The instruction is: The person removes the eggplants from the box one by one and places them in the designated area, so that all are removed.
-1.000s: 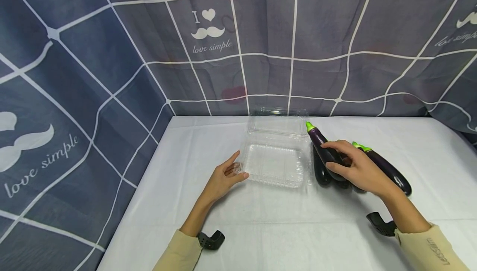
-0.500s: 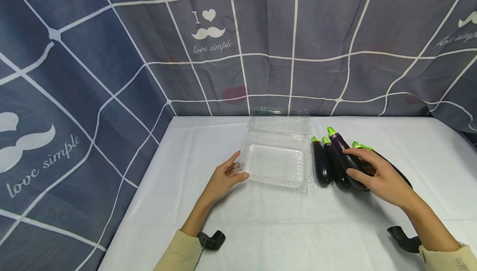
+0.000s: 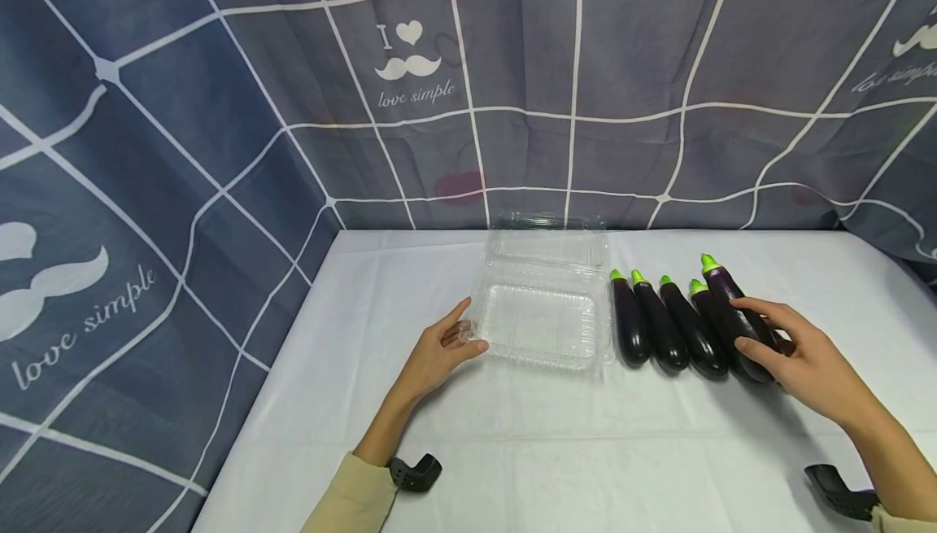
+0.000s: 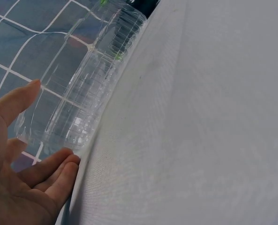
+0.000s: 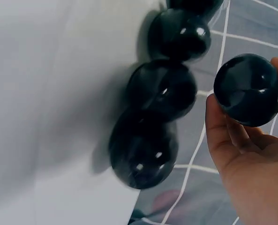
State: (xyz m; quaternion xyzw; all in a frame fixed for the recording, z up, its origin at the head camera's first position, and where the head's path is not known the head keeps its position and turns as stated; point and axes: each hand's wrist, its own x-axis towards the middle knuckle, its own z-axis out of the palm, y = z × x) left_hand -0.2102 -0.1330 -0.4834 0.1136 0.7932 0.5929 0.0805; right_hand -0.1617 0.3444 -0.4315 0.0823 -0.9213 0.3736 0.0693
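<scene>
My left hand (image 3: pixel 437 354) holds the near left edge of a clear plastic clamshell container (image 3: pixel 542 325), its lid laid back behind the base. In the left wrist view the same hand (image 4: pixel 31 173) has thumb and fingers around the corner of the container (image 4: pixel 78 101). My right hand (image 3: pixel 808 358) grips a dark purple eggplant (image 3: pixel 734 317) with a green tip, above the right end of a row of eggplants (image 3: pixel 662 321). From the right wrist, the gripped eggplant (image 5: pixel 249 89) appears end-on, apart from the row. It partly hides the rightmost one in the head view.
A white cloth (image 3: pixel 512 452) covers the table. A grey-blue curtain (image 3: pixel 622 45) with white lines hangs behind it and along the left side. The row's left eggplant (image 3: pixel 628 325) lies close beside the container's right edge. Black devices (image 3: pixel 415 474) sit at both wrists.
My right hand has carried the eggplant to the right, from beside the container across the row. More of the lying eggplants now show. The left hand and container have stayed put.
</scene>
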